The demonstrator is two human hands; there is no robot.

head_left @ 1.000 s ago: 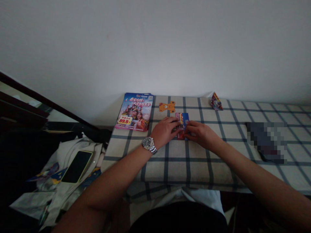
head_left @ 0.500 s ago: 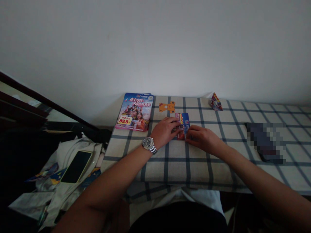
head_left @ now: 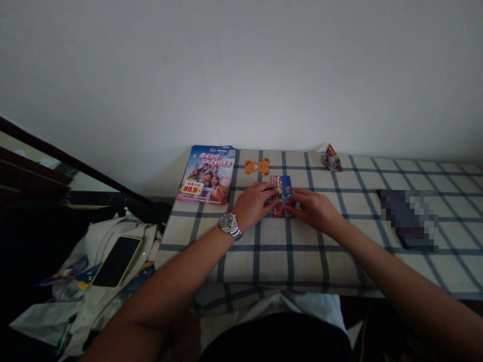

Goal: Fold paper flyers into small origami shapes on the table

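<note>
A small folded piece of colourful printed paper [head_left: 282, 190], pink, blue and yellow, lies on the checked tablecloth [head_left: 309, 251]. My left hand [head_left: 256, 203], with a metal watch on its wrist, rests on the paper's left side with curled fingers pressing it down. My right hand [head_left: 313, 210] presses its fingertips on the paper's right edge. Much of the paper is hidden under both hands.
A stack of colourful flyers [head_left: 207, 173] lies at the table's far left corner. An orange bear print [head_left: 258, 166] marks the cloth. A small folded paper shape [head_left: 331, 158] stands by the wall. A blurred dark object [head_left: 409, 218] lies right. A phone [head_left: 116, 261] rests on fabric, low left.
My right hand slid down the paper's right edge and back up. The view shifted slightly left. The left hand stayed on the paper.
</note>
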